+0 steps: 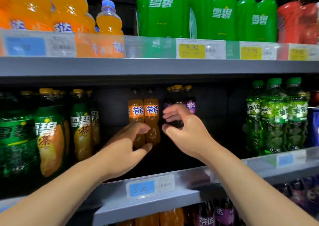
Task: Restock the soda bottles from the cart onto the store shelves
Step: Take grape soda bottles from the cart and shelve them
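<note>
- The left hand [120, 149] reaches deep into the middle shelf [181, 191]. Its fingers and thumb curl round the lower body of the left orange Fanta bottle [135, 111], which shows between them.
- The right orange Fanta bottle [151, 115] stands upright, touching that one, just right of the left hand's fingertips. The thumb tip lies below its base; I cannot tell if it touches.
- The right hand [188, 132] is spread in a loose C, fingers nearly straight and thumb held apart, gripping nothing.
- The purple Fanta bottles [189, 103] stand in a small cluster just behind the right hand; a dark bottle body shows in the gap between its fingers and thumb. Contact cannot be made out.
- Left of the left hand, well apart, stand Sprite tea bottles [50, 132] with green and orange labels.
- Right of the right hand, well apart, stand green Mirinda bottles [274, 115].
- Below both wrists, a blue price tag [141, 189] sits on the shelf's front edge.
- Above the hands, on the next shelf, stand large orange Fanta bottles [108, 18] and green Sprite packs [162, 10].
</note>
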The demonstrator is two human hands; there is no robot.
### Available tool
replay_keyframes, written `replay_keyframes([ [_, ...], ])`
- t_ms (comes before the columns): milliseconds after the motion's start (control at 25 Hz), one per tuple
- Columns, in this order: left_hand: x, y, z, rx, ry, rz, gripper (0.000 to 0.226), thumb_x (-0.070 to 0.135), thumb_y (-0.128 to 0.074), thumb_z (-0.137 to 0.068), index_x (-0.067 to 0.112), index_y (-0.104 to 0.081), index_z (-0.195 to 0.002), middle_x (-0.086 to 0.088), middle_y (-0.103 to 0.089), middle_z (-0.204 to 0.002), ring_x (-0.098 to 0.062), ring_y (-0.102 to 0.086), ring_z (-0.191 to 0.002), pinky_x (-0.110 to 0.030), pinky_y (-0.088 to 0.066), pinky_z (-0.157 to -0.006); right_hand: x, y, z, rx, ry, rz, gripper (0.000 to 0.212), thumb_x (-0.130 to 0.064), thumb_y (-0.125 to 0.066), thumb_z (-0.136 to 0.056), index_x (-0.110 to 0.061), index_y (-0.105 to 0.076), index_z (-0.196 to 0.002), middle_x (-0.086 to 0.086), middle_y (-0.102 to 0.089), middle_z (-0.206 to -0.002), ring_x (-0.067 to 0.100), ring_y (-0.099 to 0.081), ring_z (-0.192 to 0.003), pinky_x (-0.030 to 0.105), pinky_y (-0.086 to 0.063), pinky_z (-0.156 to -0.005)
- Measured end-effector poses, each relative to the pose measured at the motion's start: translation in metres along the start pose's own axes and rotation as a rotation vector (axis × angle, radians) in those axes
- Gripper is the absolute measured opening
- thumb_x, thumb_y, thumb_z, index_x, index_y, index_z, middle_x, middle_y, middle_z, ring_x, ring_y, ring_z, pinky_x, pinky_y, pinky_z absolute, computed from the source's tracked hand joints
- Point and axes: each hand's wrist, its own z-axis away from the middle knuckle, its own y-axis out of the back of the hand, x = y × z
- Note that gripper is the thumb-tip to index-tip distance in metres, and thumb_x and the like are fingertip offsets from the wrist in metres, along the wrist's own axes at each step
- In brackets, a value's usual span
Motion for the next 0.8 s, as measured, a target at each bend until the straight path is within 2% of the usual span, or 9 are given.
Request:
replay_keyframes([
  [80,-0.001,0.007,0.017,0.024,-0.019,-0.042,0.046,0.056,-0.058,-0.087,0.050,-0.041,-0.129,0.038,-0.046,-0.117,0.017,-0.048,-0.111,-0.006,-0.035,-0.089,-0.012,-0.018,0.014,-0.058,-0.012,-0.026,0.034,-0.032,-0.070,-0.084,-0.046,-0.055,-0.111,-0.021,-0.062,-0.110,-0.010,-0.058,-0.107,0.013,-0.049,-0.084],
  [240,-0.011,0.020,0.032,0.170,0.011,-0.056,0.048,0.041,-0.067,-0.089,0.034,-0.047,-0.132,0.020,-0.054,-0.119,0.005,-0.052,-0.110,-0.012,-0.038,-0.090,-0.017,-0.044,0.029,-0.070,-0.053,-0.114,0.038,-0.029,-0.072,-0.086,-0.040,-0.056,-0.119,-0.020,-0.061,-0.115,-0.007,-0.057,-0.112,0.019,-0.053,-0.087],
  [360,-0.022,0.025,0.040,0.206,0.059,0.008,0.049,0.036,-0.070,-0.090,0.039,-0.041,-0.129,0.022,-0.054,-0.116,0.002,-0.054,-0.109,-0.021,-0.044,-0.092,-0.012,-0.044,0.032,-0.080,-0.102,-0.131,0.041,-0.032,-0.074,-0.086,-0.043,-0.053,-0.119,-0.021,-0.061,-0.115,-0.010,-0.057,-0.111,0.014,-0.051,-0.080],
  [480,-0.023,0.025,0.041,0.224,0.075,0.084,0.050,0.032,-0.073,-0.088,0.042,-0.040,-0.125,0.030,-0.052,-0.113,0.006,-0.055,-0.107,-0.020,-0.045,-0.085,-0.012,-0.046,0.033,-0.091,-0.128,-0.136,0.042,-0.038,-0.074,-0.084,-0.045,-0.052,-0.120,-0.022,-0.062,-0.113,-0.014,-0.057,-0.109,0.006,-0.050,-0.073],
  [680,-0.011,0.032,0.053,0.302,0.046,0.069,0.041,0.026,-0.072,-0.087,0.033,-0.052,-0.122,0.024,-0.058,-0.106,0.005,-0.060,-0.100,-0.015,-0.052,-0.075,-0.015,-0.055,0.038,-0.099,-0.050,-0.030,0.042,-0.035,-0.075,-0.085,-0.035,-0.058,-0.124,-0.021,-0.063,-0.113,-0.012,-0.058,-0.108,0.010,-0.051,-0.078],
  [800,0.000,0.040,0.066,0.343,0.003,0.084,0.033,0.020,-0.069,-0.089,0.027,-0.055,-0.118,0.017,-0.061,-0.105,0.001,-0.062,-0.101,-0.018,-0.054,-0.081,-0.022,-0.054,0.042,-0.085,0.032,0.013,0.040,-0.026,-0.074,-0.089,-0.028,-0.060,-0.126,-0.019,-0.062,-0.115,-0.007,-0.058,-0.111,0.011,-0.053,-0.084],
])
